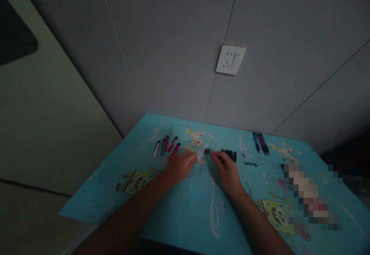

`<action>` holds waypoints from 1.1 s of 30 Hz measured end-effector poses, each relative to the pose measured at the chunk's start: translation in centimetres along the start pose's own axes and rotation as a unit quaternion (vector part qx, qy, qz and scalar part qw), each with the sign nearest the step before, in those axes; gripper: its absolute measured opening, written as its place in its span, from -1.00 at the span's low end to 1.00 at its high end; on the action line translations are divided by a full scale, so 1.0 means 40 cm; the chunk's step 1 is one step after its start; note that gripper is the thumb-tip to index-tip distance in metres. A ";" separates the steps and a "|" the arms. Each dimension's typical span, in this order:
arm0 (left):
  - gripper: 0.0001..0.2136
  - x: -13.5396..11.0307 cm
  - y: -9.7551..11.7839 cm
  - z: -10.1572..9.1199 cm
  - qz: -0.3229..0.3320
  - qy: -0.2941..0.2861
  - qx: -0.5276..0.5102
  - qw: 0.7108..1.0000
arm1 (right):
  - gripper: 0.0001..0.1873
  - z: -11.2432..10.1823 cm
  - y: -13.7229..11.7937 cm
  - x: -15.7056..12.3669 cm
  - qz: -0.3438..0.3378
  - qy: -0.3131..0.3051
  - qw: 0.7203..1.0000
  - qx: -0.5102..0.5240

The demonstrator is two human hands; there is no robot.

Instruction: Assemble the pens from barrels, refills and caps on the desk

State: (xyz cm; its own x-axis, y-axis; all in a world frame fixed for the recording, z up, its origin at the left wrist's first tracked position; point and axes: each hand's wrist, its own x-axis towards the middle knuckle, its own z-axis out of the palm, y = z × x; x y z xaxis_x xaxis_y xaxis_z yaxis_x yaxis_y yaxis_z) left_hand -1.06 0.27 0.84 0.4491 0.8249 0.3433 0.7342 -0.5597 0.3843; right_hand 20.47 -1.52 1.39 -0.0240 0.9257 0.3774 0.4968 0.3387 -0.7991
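Observation:
My left hand [180,165] rests on a blue cartoon-printed table [185,208], fingers pinched on several thin white refill tubes [202,149]. My right hand [227,168] lies just to its right, fingertips pinched on a small dark pen part [207,151] that touches the tubes' end. A row of dark pen pieces [229,154] sits right behind the right hand's fingers. Small dark springs or bits [251,164] lie to the right of that hand.
Several pen barrels, red, blue and white [167,146], lie behind the left hand. Three whole pens [261,143] lie at the back right. A grey panelled wall with a white socket [230,59] rises behind the table. The scene is dim.

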 end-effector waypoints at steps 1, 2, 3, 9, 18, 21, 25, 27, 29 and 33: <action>-0.75 0.000 0.000 -0.001 0.005 -0.001 0.001 1.000 | -0.74 -0.001 -0.005 -0.001 -0.001 0.000 1.000 0.009; -0.74 -0.001 0.001 -0.001 0.009 -0.002 0.001 1.000 | -0.74 -0.002 -0.009 -0.001 -0.003 -0.003 1.000 0.014; -0.74 -0.001 0.001 -0.002 0.012 -0.003 0.002 1.000 | -0.74 -0.003 -0.012 -0.001 -0.004 -0.007 1.000 0.016; -0.73 -0.003 0.003 -0.005 0.022 -0.002 0.001 1.000 | -0.73 0.002 -0.011 -0.005 0.007 -0.024 1.000 0.018; -0.73 -0.003 -0.001 0.003 0.030 -0.021 0.024 0.999 | -0.73 0.003 -0.009 -0.007 -0.004 -0.037 0.999 -0.011; -0.75 -0.006 0.001 0.002 0.053 -0.028 0.021 0.998 | -0.69 0.008 -0.010 -0.011 -0.017 -0.052 0.998 -0.005; -0.75 -0.007 0.004 0.000 0.094 -0.050 0.026 0.994 | -0.63 0.016 -0.011 -0.019 -0.031 -0.080 0.996 0.008; -0.75 -0.007 0.005 0.000 0.104 -0.060 0.032 0.992 | -0.63 0.019 -0.012 -0.023 -0.029 -0.089 0.996 0.012; -0.76 -0.007 0.007 0.000 0.107 -0.065 0.038 0.991 | -0.64 0.019 -0.015 -0.024 -0.026 -0.097 0.995 0.015; -0.75 -0.007 0.009 -0.003 0.101 -0.062 0.044 0.992 | -0.68 0.003 -0.016 -0.017 -0.031 -0.098 0.994 -0.033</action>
State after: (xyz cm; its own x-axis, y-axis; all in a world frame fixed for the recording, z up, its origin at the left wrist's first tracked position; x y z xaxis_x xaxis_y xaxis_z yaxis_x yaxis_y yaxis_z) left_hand -0.97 -0.17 0.98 0.6470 0.7031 0.2949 0.6622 -0.7099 0.2398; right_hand 20.05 -2.34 1.60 -0.2218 0.9203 0.3221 0.5441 0.3910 -0.7423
